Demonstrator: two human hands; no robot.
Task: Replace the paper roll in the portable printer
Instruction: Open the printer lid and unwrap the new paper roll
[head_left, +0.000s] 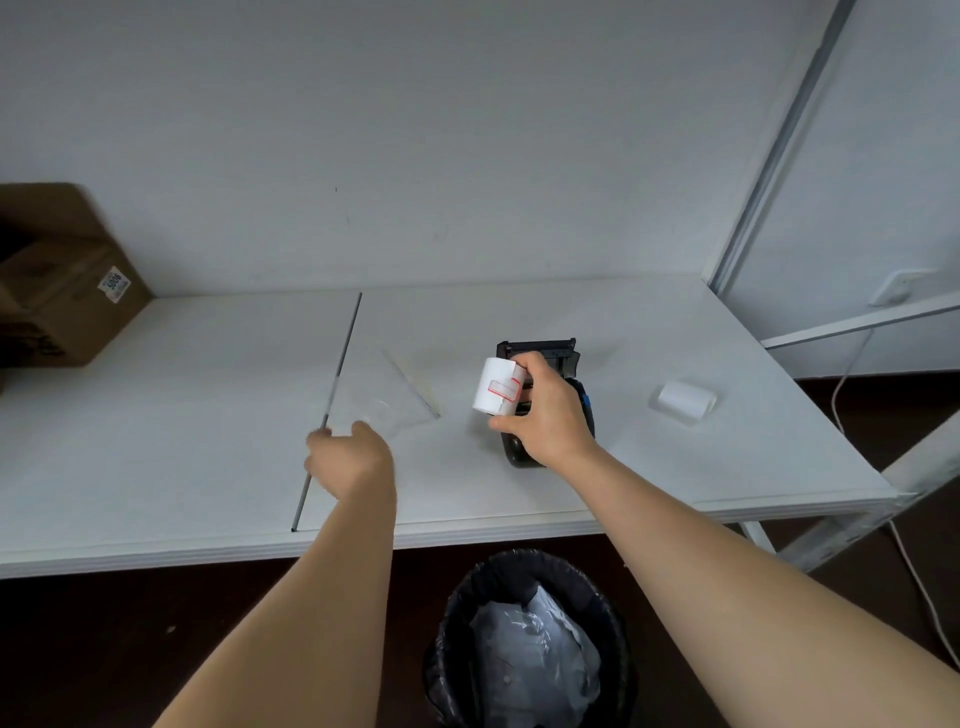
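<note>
Gripping red-stickered paper roll (496, 387), right hand (545, 415); box label (114, 284) "3006".

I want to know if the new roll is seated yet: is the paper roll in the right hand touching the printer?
Cannot tell. In the head view the right hand grips the paper roll directly in front of the open printer, so no contact or gap shows.

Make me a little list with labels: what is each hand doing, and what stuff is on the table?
right hand: grips a white paper roll with a red-edged sticker above the printer
left hand: blurred, near a clear plastic bag; grip unclear
black portable printer: on the white table, lid open
second white paper roll: lying right of the printer
brown cardboard box: far left
black bin with a liner: under the table
</note>
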